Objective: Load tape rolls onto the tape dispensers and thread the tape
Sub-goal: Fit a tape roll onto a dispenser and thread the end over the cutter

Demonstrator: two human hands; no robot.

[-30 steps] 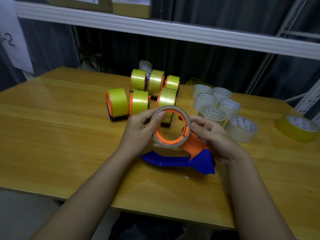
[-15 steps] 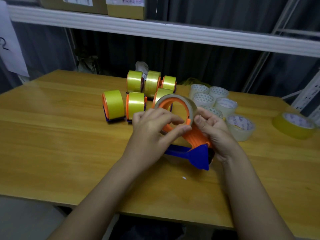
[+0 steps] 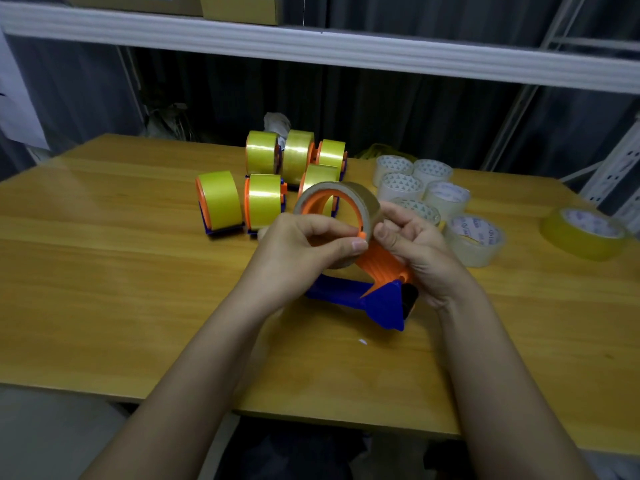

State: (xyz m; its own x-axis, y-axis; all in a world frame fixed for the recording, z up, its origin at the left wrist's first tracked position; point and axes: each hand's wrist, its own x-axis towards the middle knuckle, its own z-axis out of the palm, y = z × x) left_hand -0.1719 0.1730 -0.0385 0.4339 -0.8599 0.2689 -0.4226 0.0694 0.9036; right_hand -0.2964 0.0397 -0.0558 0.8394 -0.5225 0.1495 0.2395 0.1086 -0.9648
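Observation:
An orange and blue tape dispenser [image 3: 377, 299] is held above the middle of the wooden table [image 3: 104, 271], its blue handle pointing left. A brownish clear tape roll [image 3: 360, 202] sits on its orange wheel. My left hand [image 3: 304, 247] pinches the roll's near edge between thumb and fingers. My right hand [image 3: 415, 251] grips the orange neck, its thumb against the roll's right side. Several loaded dispensers with yellow tape [image 3: 221, 199] stand behind. Several loose clear rolls [image 3: 446, 195] lie at the right.
A single yellow roll [image 3: 585, 237] lies flat near the table's right edge. A white shelf board [image 3: 311, 46] runs overhead with cardboard boxes on it. Dark curtains hang behind the table. A white metal rack upright [image 3: 620, 174] stands at the far right.
The dispenser has turned so the roll now faces more edge-on and its blue handle tipped down. My left hand slid from the roll's left rim over to its near edge.

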